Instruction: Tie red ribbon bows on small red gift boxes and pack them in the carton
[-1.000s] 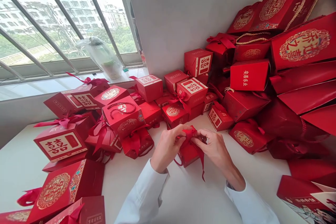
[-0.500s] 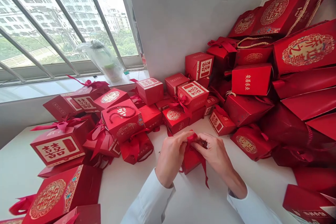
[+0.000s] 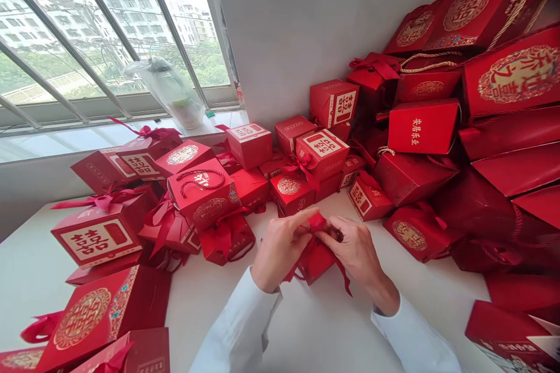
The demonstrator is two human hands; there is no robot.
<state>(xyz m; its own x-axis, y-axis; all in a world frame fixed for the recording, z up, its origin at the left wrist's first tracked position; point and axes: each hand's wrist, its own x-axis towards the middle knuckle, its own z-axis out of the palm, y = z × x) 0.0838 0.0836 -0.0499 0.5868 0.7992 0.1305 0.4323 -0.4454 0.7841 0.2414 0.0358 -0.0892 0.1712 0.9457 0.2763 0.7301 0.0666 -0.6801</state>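
Observation:
A small red gift box stands on the white table right in front of me, with a red ribbon on its top. My left hand pinches the ribbon from the left, its index finger stretched over the knot. My right hand pinches the ribbon from the right. Loose ribbon tails hang down the box's sides, one trailing toward my right wrist. Both arms wear white sleeves. Most of the box is hidden by my hands.
Several red gift boxes are piled to the left and behind, and large red paper bags are stacked at the right against the wall. A plastic bag sits on the window sill. A barred window fills the upper left.
My hands have stayed on the ribbon, working it. The left index finger has stretched out over the knot and the box has shifted slightly.

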